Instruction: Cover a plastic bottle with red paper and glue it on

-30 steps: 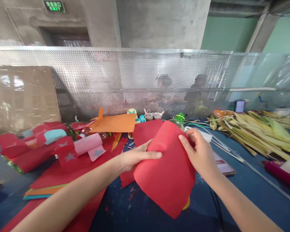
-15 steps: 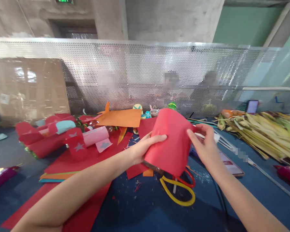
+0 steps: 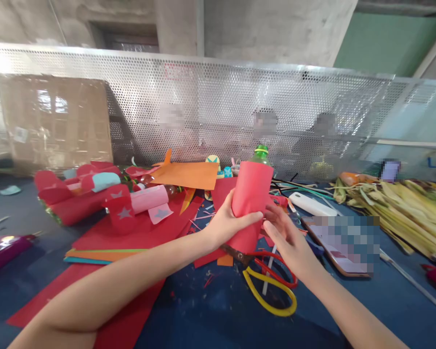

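a sheet of red paper (image 3: 252,189) is held nearly upright in the middle of the view, leaning slightly right at the top and wrapped around a green bottle (image 3: 260,154), whose neck is seen above the paper's upper edge. the paper is clasped by the left hand (image 3: 236,218), thumb laid across its front. the right hand (image 3: 281,232) is held just beside the paper's right edge, thumb and fingers loosely parted; whether the paper is touched by them cannot be told. below, on a dark blue table (image 3: 203,322), scissors (image 3: 241,257) with one red and one yellow handle are partly hidden by the paper. to the right, a phone (image 3: 332,247) is placed near a white object (image 3: 312,204), with dried husks (image 3: 403,208) heaped beyond. to the left, red sheets (image 3: 131,300) are spread, and a pink paper roll (image 3: 149,198) is seen near an orange sheet (image 3: 189,174).
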Demonstrator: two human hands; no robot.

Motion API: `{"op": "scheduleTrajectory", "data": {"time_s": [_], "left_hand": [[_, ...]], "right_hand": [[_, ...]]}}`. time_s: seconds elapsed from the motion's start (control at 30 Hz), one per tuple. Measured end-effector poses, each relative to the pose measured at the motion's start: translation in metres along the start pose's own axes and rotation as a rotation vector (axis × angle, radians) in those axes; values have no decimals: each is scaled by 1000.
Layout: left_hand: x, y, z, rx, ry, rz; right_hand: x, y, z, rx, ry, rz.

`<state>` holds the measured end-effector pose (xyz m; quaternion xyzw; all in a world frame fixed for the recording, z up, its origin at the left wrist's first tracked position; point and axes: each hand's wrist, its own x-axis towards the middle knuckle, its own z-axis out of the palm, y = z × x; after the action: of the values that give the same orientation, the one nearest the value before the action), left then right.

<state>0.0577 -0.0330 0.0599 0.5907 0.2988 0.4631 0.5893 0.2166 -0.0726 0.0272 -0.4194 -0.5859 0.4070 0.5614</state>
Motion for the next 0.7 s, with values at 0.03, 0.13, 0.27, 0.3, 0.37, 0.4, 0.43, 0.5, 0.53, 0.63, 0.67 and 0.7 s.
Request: {"op": "scheduleTrajectory", "data": {"time_s": [0.03, 0.13, 0.27, 0.3, 0.37, 0.4, 0.43, 0.5, 0.53, 0.63, 0.67, 0.7], "left_hand": [[-1, -2, 0, 79, -18, 74], [-2, -9, -2, 379, -49, 303], [-4, -16, -5, 743, 15, 546], [-4, -17, -5, 804, 31, 587], [-7, -18, -5, 899, 47, 644], [-8, -19, -5, 938, 49, 672], [-9, -19, -4, 973, 46, 703], [-12, -19, -4, 1021, 29, 756], [-13, -19, -4, 1037, 16, 772], [-18, -19, -2, 1070, -14, 817], [-19, -18, -1, 1086, -23, 835], [-21, -17, 0, 1104, -35, 850]], "right_hand": [[0, -2, 1, 14, -6, 14], [-1, -10, 4, 48, -91, 24], [-2, -16, 8, 137, -196, 8], [-2, -15, 9, 165, -207, 14], [-2, -13, 9, 201, -215, 35], [-3, -12, 10, 206, -221, 44], [-3, -11, 10, 206, -230, 54], [-4, -9, 9, 196, -247, 70], [-5, -9, 9, 191, -247, 71], [-9, -6, 8, 169, -187, 39], [-11, -5, 7, 157, -144, 24], [-12, -4, 6, 145, -96, 13]]}}
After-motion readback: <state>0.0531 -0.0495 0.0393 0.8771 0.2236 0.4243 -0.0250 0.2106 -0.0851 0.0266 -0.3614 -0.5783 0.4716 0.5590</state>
